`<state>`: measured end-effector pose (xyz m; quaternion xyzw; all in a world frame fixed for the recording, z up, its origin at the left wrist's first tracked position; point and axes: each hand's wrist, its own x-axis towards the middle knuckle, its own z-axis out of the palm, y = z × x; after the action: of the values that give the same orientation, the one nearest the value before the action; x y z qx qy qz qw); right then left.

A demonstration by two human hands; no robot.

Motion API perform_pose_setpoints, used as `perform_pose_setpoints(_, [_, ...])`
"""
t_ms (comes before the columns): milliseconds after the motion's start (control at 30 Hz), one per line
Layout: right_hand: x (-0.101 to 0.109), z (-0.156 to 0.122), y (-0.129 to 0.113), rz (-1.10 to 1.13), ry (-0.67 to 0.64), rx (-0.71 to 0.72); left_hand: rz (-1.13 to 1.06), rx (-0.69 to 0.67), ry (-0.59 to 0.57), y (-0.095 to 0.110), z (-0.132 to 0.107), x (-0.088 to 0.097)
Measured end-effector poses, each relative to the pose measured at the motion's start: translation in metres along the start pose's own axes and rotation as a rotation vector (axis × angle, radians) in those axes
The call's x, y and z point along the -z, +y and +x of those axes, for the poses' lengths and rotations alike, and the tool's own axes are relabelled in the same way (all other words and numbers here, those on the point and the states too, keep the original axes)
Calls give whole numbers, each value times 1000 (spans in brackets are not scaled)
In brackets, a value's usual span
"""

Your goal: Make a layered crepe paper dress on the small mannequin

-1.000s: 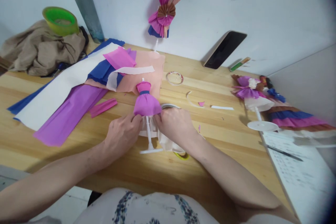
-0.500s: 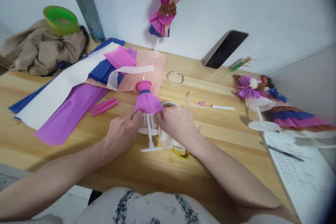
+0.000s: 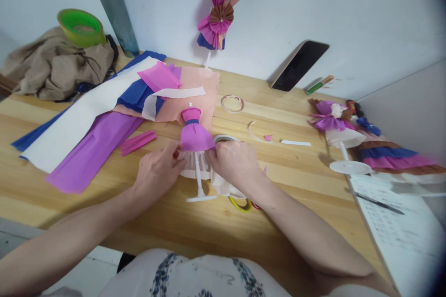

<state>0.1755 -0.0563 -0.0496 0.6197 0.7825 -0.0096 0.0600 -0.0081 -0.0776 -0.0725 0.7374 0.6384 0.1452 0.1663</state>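
At the hem of a small dress [image 3: 197,138], the right hand [image 3: 235,160] pinches the right side of the purple skirt, its other fingers curled in. Across from it, the left hand [image 3: 158,164] is at the left side of the hem, thumb and forefinger bent close beside the white underskirt [image 3: 188,162]; whether they grip anything, I cannot tell. The dress, pink above a blue belt [image 3: 192,121], is on a white stand [image 3: 199,181] around the middle of the desk [image 3: 146,227], the base edge-on toward the near edge.

Past the right knuckles shows part of a grey ring [image 3: 226,138]; on the hand's near side are some white material [image 3: 223,187] and a yellow ring [image 3: 239,204]. A pink strip [image 3: 138,143] lies left of the dress. Farther out, coloured paper [image 3: 66,137] spreads from the left part of the desk to the far edge, a clear ring [image 3: 232,103] right of it. Along the far edge are another dress [image 3: 215,30], a bottle [image 3: 118,21] toward the left corner, and a leaning phone [image 3: 299,66]. Near the right edge, a pen [image 3: 378,203] lies across a written sheet [image 3: 390,227].
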Motion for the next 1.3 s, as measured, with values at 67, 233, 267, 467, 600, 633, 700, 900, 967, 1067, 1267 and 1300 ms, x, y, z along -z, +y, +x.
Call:
perform_pose_setpoints(67, [0, 0, 0, 1, 11, -2, -47, 85, -43, -1, 2, 4])
perform_pose_setpoints(233, [-2, 0, 1, 2, 2, -4, -22, 175, -66, -6, 6, 14])
perform_pose_setpoints(267, [-3, 0, 1, 2, -1, -1, -9, 162, -83, -7, 6, 15])
perform_pose_setpoints(467, [-3, 0, 2, -7, 5, 5, -102, -67, -120, -6, 1, 7])
perform_pose_setpoints(600, [-2, 0, 2, -9, -17, 5, -12, -280, 50, -5, -4, -5])
perform_pose_setpoints(633, [-2, 0, 2, -8, -17, 6, 28, -301, 80, -6, -4, -7])
perform_pose_setpoints(700, [-1, -1, 1, -6, -13, 10, 77, -301, 121, -7, -3, -8])
perform_pose_setpoints(900, [0, -2, 0, 5, -11, 22, 39, -394, 222, -11, -4, -6])
perform_pose_setpoints(967, [0, -1, -1, 11, -8, 26, 85, -442, 214, -11, -6, -9])
perform_pose_setpoints(1067, [-1, -2, -1, 14, -9, 25, 124, -466, 178, -11, -8, -12])
perform_pose_setpoints(1267, [-5, -3, -2, 17, 12, 27, 82, -508, 226, -13, -7, -14])
perform_pose_setpoints(1300, [-6, -3, -2, 19, 19, 30, 94, -500, 238, -13, -7, -15])
